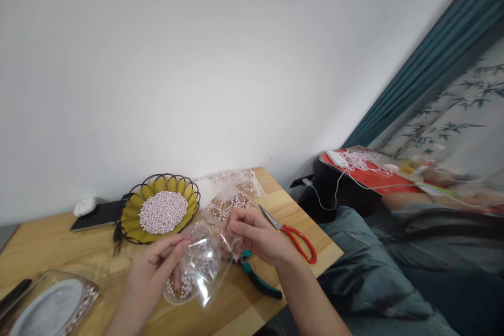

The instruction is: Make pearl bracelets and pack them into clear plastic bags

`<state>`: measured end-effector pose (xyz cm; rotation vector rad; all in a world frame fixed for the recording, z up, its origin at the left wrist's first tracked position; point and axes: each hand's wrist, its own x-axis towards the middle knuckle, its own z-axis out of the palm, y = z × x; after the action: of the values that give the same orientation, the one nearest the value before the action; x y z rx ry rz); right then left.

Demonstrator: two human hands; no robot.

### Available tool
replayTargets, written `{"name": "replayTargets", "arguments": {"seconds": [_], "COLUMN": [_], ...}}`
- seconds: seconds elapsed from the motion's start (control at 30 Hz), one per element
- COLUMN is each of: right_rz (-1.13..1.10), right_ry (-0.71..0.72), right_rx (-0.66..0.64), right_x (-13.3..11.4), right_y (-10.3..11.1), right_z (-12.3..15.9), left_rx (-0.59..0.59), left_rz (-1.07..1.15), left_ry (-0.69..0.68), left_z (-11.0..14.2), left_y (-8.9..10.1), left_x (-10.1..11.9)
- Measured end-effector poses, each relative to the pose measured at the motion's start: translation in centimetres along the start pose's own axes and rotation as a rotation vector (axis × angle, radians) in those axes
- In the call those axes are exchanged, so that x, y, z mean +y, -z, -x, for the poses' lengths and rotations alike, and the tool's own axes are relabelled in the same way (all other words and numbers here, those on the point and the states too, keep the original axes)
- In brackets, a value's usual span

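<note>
Held a clear bag (214, 286) between both hands, low over the table (285, 210)! Pinched one side with the left hand (163, 260), thumb against fingers; pinched the film with the right hand (255, 236) too, fingertips bunched tight. Could not make out the pinkish bit (237, 254) below that right grip, half lost behind film. Lost part of the bag to glare, and could not tell whether the silvery beads (189, 284) sat inside it or only in the round dish (175, 302) underneath.

Over to the bowl (129, 215), yellow with a dark rim: found it heaped with pinkish beads (163, 212). Behind the right hand, spotted bead strings (232, 199), in or under clear film, hard to separate. Down at lower left, caught a packet (92, 286), cut off by the frame, with a pale disc (51, 310) and more beads along its side. Saw pliers (262, 283), jaws partly hidden, and red-handled scissors (301, 244) just beyond the right hand. Far right, got mostly blur: another person's arm (409, 201) beside a red tabletop (364, 181) with white cord (360, 161) piled on it.
</note>
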<state>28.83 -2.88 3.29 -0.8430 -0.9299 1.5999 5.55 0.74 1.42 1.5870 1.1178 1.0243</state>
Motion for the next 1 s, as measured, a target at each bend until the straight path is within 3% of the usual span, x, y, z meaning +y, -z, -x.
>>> {"name": "replayTargets", "arguments": {"seconds": [0.17,0.3,0.5,0.57,0.63,0.67,0.73,0.8,0.83,0.93,1.0], "right_rz": [-0.011,0.044,0.249,0.238,0.240,0.245,0.254,0.243,0.233,0.206,0.151], "right_ry": [0.092,0.223,0.227,0.246,0.247,0.248,0.261,0.280,0.280,0.253,0.229], "right_rx": [0.095,0.152,0.116,0.133,0.156,0.161,0.139,0.082,0.046,-0.042,-0.059], "right_x": [1.7,3.4,5.1,5.4,5.4,5.3,5.1,4.9,4.9,4.9,4.9], "right_y": [-1.5,-2.7,-3.9,-4.2,-4.4,-4.6,-4.9,-5.2,-5.3,-5.2,-4.5], "right_z": [-0.3,-0.3,-0.3,-0.3,-0.2,-0.2,0.0,0.2,0.2,0.4,0.5], "left_rx": [0.215,0.190,0.215,0.260,0.311,0.285,0.090,-0.121,-0.172,-0.143,-0.003], "left_rz": [-0.086,0.004,-0.031,-0.141,-0.325,-0.408,-0.494,-0.471,-0.442,-0.332,-0.253], "left_ry": [-0.085,-0.002,0.039,-0.069,-0.285,-0.414,-0.641,-0.764,-0.785,-0.686,-0.449], "left_z": [0.2,-0.2,0.3,0.7,1.3,1.6,2.1,2.5,2.6,2.7,2.7], "left_y": [0.6,1.6,1.5,1.2,1.2,1.2,1.4,1.6,1.7,2.2,3.1], "left_x": [-1.3,-1.6,-1.9,-2.1,-2.1,-2.1,-1.9,-1.6,-1.5,-1.2,-1.1]}}
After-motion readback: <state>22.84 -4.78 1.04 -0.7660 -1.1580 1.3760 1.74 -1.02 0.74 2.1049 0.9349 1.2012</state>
